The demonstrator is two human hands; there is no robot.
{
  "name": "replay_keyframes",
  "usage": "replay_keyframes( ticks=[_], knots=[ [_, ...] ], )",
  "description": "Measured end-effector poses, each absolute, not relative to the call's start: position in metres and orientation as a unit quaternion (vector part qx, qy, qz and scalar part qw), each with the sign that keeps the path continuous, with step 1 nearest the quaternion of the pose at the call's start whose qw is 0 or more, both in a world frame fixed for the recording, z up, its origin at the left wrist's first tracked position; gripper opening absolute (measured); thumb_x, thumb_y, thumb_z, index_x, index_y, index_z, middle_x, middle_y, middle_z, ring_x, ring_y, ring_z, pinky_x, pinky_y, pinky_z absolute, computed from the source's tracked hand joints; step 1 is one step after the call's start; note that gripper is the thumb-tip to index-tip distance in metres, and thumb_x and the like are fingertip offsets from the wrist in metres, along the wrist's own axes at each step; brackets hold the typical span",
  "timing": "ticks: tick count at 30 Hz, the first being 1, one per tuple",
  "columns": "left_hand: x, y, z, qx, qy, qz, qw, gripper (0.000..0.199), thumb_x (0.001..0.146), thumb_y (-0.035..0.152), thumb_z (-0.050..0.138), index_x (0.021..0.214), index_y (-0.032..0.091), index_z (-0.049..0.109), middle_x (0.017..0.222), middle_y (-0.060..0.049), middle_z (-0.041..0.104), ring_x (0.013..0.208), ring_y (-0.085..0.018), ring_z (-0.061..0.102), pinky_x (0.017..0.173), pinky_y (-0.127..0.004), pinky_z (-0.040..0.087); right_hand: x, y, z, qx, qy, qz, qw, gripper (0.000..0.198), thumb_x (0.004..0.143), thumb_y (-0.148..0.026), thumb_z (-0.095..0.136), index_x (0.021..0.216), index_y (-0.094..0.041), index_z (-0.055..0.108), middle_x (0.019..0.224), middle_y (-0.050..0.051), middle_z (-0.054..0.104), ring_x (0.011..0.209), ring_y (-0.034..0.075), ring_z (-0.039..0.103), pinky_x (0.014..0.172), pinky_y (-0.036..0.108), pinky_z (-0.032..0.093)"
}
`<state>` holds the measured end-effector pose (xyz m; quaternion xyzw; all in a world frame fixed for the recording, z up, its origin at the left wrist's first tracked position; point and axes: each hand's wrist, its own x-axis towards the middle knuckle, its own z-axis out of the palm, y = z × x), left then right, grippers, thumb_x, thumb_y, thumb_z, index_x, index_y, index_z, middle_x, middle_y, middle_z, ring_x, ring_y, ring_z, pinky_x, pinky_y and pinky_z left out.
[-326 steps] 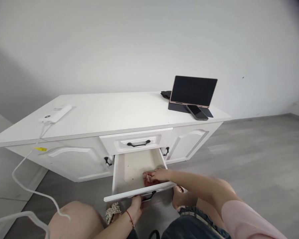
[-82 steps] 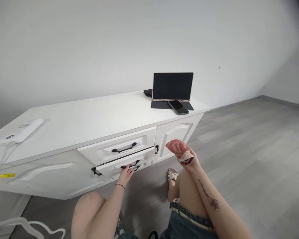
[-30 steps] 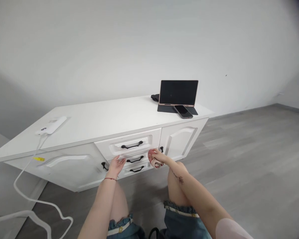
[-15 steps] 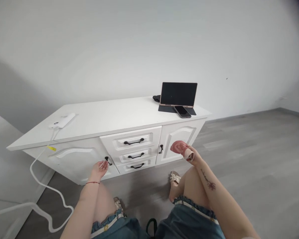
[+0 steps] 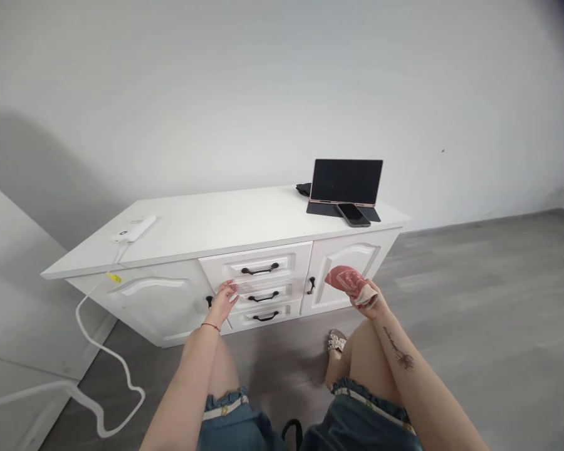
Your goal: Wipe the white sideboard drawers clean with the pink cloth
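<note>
Right hand is gripping a pink patterned cloth, fingers pinching around its pale, rolled lower end. Cloth is sticking out past the fingers, up and toward the person's left, its rounded tip pointing at the drawers. It is hanging in front of the right door of the white cabinet, to the right of the black door handle.

Left hand is hovering at the left part of the drawer fronts, fingers loosely spreading; whether it is touching them, cannot tell. It is sitting just left of the middle drawer handle, lower than the top drawer handle, and partly covering the left door handle. Bottom drawer handle is showing lower down. The cloth is staying well apart from the left hand, with the three handles lying between. All three drawers are sitting pushed in.

On the cabinet top, a tablet is standing propped, a phone is lying against its base, and a black item is peeking out behind. A white device is lying at the left end, a white cable trailing down from it.
</note>
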<state>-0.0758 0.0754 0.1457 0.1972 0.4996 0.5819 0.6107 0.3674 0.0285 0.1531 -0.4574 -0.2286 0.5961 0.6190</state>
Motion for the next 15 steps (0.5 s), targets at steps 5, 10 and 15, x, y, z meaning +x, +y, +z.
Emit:
replay_keyframes(
  ticks=[5, 10, 15],
  knots=[
    [-0.0745, 0.0817, 0.138, 0.197, 0.495, 0.593, 0.603, 0.035, 0.058, 0.004, 0.059, 0.087, 0.024, 0.06, 0.081, 0.002, 0.061, 0.083, -0.014, 0.06, 0.081, -0.03, 0.043, 0.3624, 0.0245, 0.1622, -0.432, -0.181, 0.641, 0.608, 0.02, 0.075, -0.036, 0.053, 0.085, -0.023, 0.064, 0.101, 0.01, 0.069, 0.083, 0.022, 0.064, 0.048, 0.027, 0.044],
    [-0.0732, 0.0817, 0.1362, 0.198, 0.487, 0.594, 0.609, 0.036, 0.06, 0.004, 0.061, 0.09, 0.025, 0.061, 0.081, 0.002, 0.061, 0.085, -0.014, 0.06, 0.083, -0.031, 0.043, 0.3624, 0.0227, 0.1624, -0.406, -0.197, 0.635, 0.627, 0.02, 0.075, -0.03, 0.052, 0.089, -0.024, 0.064, 0.11, 0.009, 0.069, 0.075, 0.019, 0.063, 0.043, 0.024, 0.04],
    [-0.0765, 0.0769, 0.1441, 0.184, 0.482, 0.588, 0.623, 0.036, 0.061, 0.002, 0.06, 0.09, 0.023, 0.064, 0.082, 0.001, 0.062, 0.084, -0.015, 0.062, 0.084, -0.032, 0.046, 0.3684, 0.0241, 0.1548, -0.408, -0.216, 0.612, 0.642, 0.023, 0.077, -0.031, 0.049, 0.09, -0.024, 0.066, 0.115, 0.008, 0.068, 0.056, 0.013, 0.051, 0.043, 0.025, 0.041]
  ],
)
